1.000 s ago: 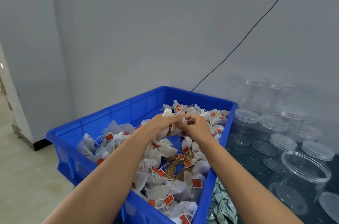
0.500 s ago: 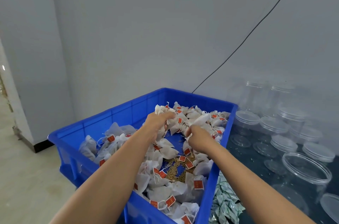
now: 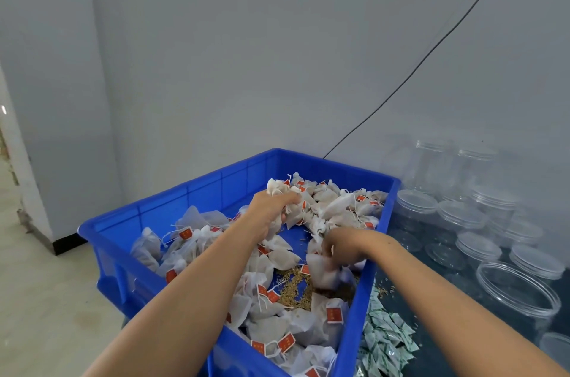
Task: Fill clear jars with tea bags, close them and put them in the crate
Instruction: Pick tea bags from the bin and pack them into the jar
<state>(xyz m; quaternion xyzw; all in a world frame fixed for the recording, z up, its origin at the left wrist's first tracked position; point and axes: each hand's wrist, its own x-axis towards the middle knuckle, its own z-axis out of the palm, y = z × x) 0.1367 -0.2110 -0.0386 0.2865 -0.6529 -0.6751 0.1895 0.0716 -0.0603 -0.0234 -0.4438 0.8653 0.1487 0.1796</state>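
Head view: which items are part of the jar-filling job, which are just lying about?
In the job:
- tea bags, gripped by left hand and right hand
- blue crate
- open clear jar
- lidded jars

Lying about:
- green-white sachets beside the crate
- spilled grain
- black cable on the wall

From my remote view I see two bare forearms reaching in from the bottom edge, no sleeves covering them up to where the frame cuts off. The left hand (image 3: 271, 207) and right hand (image 3: 340, 242) wear no gloves, rings, or watch or band at either wrist.
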